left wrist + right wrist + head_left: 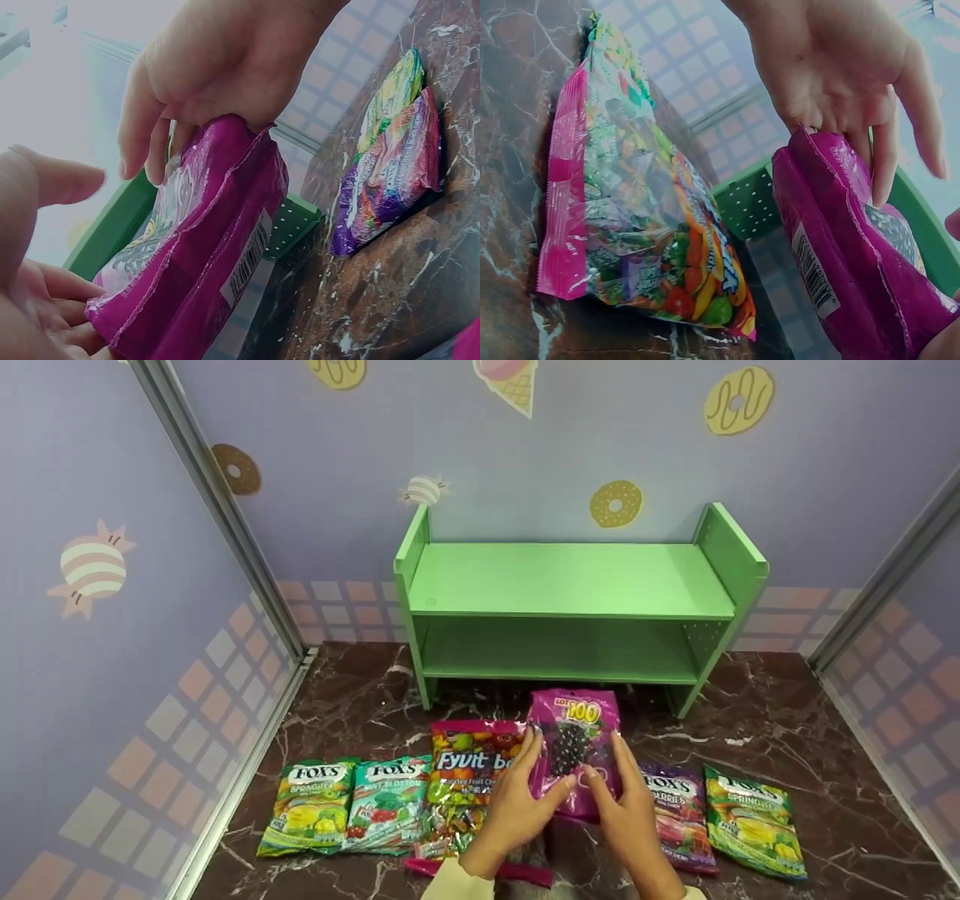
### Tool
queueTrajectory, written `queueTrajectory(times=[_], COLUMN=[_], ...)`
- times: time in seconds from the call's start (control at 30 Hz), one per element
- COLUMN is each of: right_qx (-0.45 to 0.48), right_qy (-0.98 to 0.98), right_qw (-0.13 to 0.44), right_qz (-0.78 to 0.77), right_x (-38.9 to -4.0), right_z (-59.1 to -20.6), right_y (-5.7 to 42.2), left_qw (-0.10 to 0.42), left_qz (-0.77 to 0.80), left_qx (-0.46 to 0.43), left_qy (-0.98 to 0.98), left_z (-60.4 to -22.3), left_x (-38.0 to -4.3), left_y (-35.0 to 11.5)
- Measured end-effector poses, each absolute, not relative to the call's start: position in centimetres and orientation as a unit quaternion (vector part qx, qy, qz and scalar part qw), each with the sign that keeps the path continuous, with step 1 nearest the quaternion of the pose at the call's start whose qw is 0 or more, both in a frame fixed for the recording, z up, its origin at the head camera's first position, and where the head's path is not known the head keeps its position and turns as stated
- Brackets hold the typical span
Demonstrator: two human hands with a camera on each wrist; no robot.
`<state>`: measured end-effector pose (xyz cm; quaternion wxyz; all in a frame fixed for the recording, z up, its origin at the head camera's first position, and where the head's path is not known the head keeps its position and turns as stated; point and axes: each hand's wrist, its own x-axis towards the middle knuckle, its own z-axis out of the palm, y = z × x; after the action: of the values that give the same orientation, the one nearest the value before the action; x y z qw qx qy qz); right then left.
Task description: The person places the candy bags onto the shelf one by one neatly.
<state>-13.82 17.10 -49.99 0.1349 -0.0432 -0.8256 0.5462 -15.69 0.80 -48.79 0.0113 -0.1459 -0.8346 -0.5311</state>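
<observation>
Both hands hold a purple Lot 100 gummy candy bag [574, 712] with dark berries on its front, raised above the table. My left hand [517, 806] grips its left side and my right hand [630, 814] its right side, thumbs over the front. The left wrist view shows the underside of the candy bag [217, 232] with a barcode. Just beside my left hand lies a pink-edged Fyuit candy bag [465, 769], partly covered by that hand. A purple Fox's Berries bag [679, 817] lies right of my right hand, its left edge hidden.
A green two-tier shelf [570, 577] stands at the back against the wall. On the marbled table [360, 682], a Fox's Springtea bag [311, 810] and a Mint Blossom bag [390, 806] lie left; another Springtea bag [754, 825] lies far right. Patterned walls enclose the sides.
</observation>
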Motion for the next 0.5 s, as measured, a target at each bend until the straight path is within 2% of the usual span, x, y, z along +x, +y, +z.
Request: queueTrajectory(times=[0.5], right_qx=[-0.019], right_qy=[-0.825], right_qw=[0.134], right_qz=[0.548], right_x=[-14.3], right_z=[-48.2], right_y=[17.0], left_qw=[0.036], left_qz=[-0.527], left_qx=[-0.151], left_qy=[-0.835], left_z=[-47.1], left_x=[-15.8], left_y=[0.5])
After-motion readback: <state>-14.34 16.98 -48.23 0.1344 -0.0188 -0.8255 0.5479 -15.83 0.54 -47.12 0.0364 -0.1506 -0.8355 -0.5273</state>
